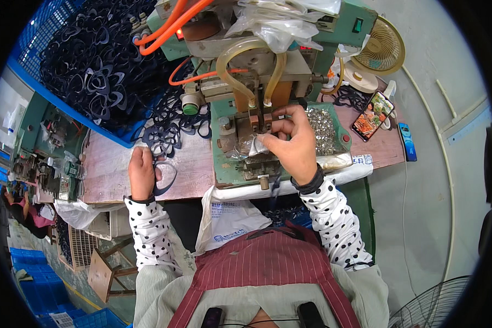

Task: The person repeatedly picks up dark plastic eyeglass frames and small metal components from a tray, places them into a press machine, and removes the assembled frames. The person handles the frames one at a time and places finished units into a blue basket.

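My left hand point(141, 170) is closed over the pinkish tabletop, with a dark navy teardrop-shaped loop point(165, 179) sticking out from its fingers. Several similar loops point(161, 134) lie just beyond it. Thumb and fingers of my right hand point(294, 139) come together at the working point of a green bench machine point(224, 172), close to its two upright metal tips point(260, 120). Whatever those fingers pinch is too small or hidden to name. Crumpled clear film point(250, 147) sits under the tips. Right of this hand, a tray of small shiny metal pieces point(321, 131) rests on the machine.
A blue basket point(65, 112) heaped with dark loops stands at the back left. Orange hoses point(169, 24) run over the machine. At the right are a lit phone point(373, 116), a blue phone-like object point(406, 142) and a fan point(382, 46). White plastic sheeting point(229, 218) hangs off the front edge.
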`<state>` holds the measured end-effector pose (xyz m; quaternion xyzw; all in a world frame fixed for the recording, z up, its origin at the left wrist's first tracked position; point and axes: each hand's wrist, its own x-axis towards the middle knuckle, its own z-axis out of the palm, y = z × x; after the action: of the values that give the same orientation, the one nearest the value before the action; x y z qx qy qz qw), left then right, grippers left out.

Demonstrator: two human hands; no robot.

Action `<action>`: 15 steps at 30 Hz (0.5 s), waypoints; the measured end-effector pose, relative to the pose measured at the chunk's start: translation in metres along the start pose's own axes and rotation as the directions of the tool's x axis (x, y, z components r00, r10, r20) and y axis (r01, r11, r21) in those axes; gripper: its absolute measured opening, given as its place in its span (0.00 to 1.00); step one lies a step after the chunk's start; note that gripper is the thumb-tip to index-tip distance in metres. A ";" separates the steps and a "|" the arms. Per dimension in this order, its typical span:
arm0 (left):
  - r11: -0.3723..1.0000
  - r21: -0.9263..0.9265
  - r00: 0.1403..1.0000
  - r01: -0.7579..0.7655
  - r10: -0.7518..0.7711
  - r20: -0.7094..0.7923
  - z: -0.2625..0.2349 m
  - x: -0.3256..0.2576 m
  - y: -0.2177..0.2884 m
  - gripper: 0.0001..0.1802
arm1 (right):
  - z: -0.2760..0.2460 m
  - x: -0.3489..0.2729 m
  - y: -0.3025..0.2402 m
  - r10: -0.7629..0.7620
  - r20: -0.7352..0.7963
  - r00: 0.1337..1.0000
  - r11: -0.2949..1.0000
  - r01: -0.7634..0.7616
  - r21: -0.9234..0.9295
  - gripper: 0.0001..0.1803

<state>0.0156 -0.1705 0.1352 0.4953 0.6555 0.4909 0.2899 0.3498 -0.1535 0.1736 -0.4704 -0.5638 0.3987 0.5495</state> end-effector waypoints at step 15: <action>0.029 -0.335 -0.043 -0.942 0.978 0.204 0.157 -0.065 0.065 0.18 | -0.080 0.014 0.067 -0.093 -0.307 0.947 0.992 0.064 -0.104 0.15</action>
<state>0.1981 -0.1736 0.1339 0.8798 0.0288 0.4744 0.0092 0.4365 -0.1288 0.1184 -0.5296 -0.5064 0.2706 0.6244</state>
